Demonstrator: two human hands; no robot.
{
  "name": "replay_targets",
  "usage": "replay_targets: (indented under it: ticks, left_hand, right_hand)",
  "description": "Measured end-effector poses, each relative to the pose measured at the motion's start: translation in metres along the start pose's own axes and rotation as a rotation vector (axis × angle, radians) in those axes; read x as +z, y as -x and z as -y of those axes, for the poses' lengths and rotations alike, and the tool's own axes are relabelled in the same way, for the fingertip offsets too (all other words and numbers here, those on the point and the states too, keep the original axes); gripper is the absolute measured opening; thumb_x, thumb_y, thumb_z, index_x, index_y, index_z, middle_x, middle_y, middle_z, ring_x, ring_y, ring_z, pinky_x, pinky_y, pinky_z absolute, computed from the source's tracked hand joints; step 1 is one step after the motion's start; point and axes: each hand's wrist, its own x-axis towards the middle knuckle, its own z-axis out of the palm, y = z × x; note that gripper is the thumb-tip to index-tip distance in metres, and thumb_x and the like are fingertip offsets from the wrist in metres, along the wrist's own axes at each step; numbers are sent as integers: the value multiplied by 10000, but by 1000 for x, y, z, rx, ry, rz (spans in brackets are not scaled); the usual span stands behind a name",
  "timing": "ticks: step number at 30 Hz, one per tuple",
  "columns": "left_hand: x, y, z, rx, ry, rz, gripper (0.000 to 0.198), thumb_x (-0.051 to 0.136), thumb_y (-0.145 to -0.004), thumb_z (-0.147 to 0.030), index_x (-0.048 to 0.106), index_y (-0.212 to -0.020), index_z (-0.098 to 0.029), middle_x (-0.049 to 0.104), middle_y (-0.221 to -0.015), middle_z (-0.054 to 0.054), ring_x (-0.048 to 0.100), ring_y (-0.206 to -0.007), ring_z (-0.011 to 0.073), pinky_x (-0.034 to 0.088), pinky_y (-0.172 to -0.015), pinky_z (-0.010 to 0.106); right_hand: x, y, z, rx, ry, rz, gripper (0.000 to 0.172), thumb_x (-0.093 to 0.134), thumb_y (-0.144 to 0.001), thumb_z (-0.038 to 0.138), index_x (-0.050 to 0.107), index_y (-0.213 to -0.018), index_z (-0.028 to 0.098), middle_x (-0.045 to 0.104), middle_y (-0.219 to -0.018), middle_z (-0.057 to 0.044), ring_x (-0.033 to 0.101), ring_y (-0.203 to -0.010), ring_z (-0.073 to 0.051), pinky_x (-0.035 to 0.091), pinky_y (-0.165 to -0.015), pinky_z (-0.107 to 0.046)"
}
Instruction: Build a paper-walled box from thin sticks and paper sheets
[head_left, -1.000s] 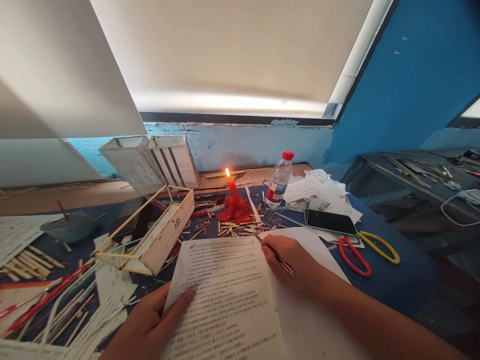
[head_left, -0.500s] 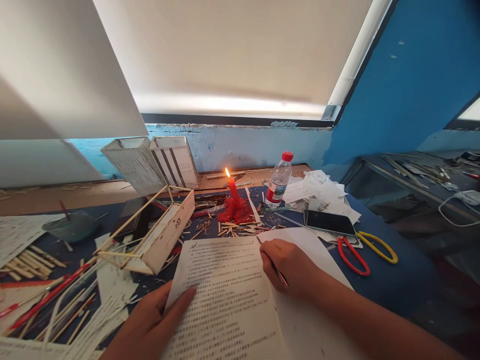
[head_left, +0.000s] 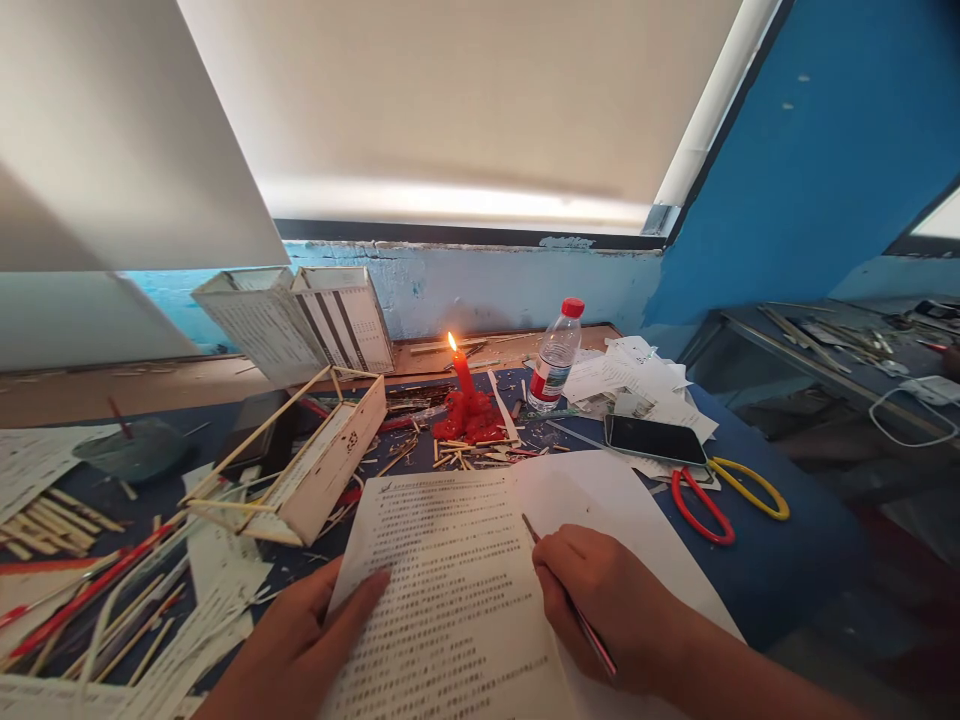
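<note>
A printed sheet of paper (head_left: pixel 442 570) lies in front of me on the blue table (head_left: pixel 780 560). My left hand (head_left: pixel 300 650) rests flat on the sheet's left edge, thumb on the paper, fingers apart. My right hand (head_left: pixel 607 605) is closed around a thin red pen (head_left: pixel 570 600), whose tip touches the right edge of the printed sheet where it overlaps a blank white sheet (head_left: pixel 600 500).
A lit red candle (head_left: pixel 463 385) in spilled wax stands behind the paper. Nearby are a water bottle (head_left: pixel 555 355), a black phone (head_left: pixel 654 438), red and yellow scissors (head_left: pixel 724 495), a stick-and-paper box frame (head_left: pixel 315 460), paper boxes (head_left: pixel 300 320) and scattered sticks (head_left: pixel 67 520).
My right hand has slid the pen down the sheet's right edge, toward me. The left hand stays on the paper's left edge.
</note>
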Motion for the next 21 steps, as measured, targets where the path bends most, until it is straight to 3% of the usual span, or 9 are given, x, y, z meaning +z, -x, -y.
replay_targets:
  ticks: [7, 11, 13, 16, 21]
  left_hand:
    - [-1, 2, -3, -6, 37, -17, 400, 678, -854, -614, 751, -1041, -269, 836, -1036, 34, 780, -974, 323, 653, -777, 306]
    - [-1, 2, -2, -26, 32, -5, 414, 660, -865, -626, 741, -1062, -272, 833, -1055, 33, 785, -961, 311, 650, -782, 297]
    - [0, 1, -1, -33, 16, 5, 434, 632, -879, -642, 732, -1068, -263, 829, -1076, 46, 781, -980, 314, 652, -781, 303]
    - [0, 0, 1, -28, 25, 15, 457, 612, -882, -662, 725, -1049, -253, 830, -1073, 57, 777, -996, 324, 655, -784, 316]
    - [-1, 0, -1, -15, 58, -27, 460, 623, -860, -682, 741, -1000, -260, 843, -1003, 46, 801, -901, 306, 640, -871, 338]
  right_hand:
    - [5, 27, 13, 17, -36, -7, 205, 518, -871, 47, 597, -810, 226, 636, -733, -65, 556, -591, -188, 383, -542, -315]
    - [-5, 34, 16, -13, -7, 28, 219, 493, -879, 70, 519, -730, 228, 567, -658, -35, 497, -540, -163, 344, -519, -311]
    - [-17, 28, 15, 22, -64, 60, 200, 500, -895, 76, 522, -770, 230, 597, -706, -35, 526, -586, -163, 385, -568, -305]
    - [-31, 5, 6, 50, -89, -3, 184, 460, -943, 118, 486, -802, 234, 578, -747, -29, 523, -646, -175, 391, -621, -316]
    - [-27, -38, -18, 47, -93, -51, 193, 417, -981, 150, 435, -805, 226, 515, -749, 8, 484, -663, -151, 364, -631, -292]
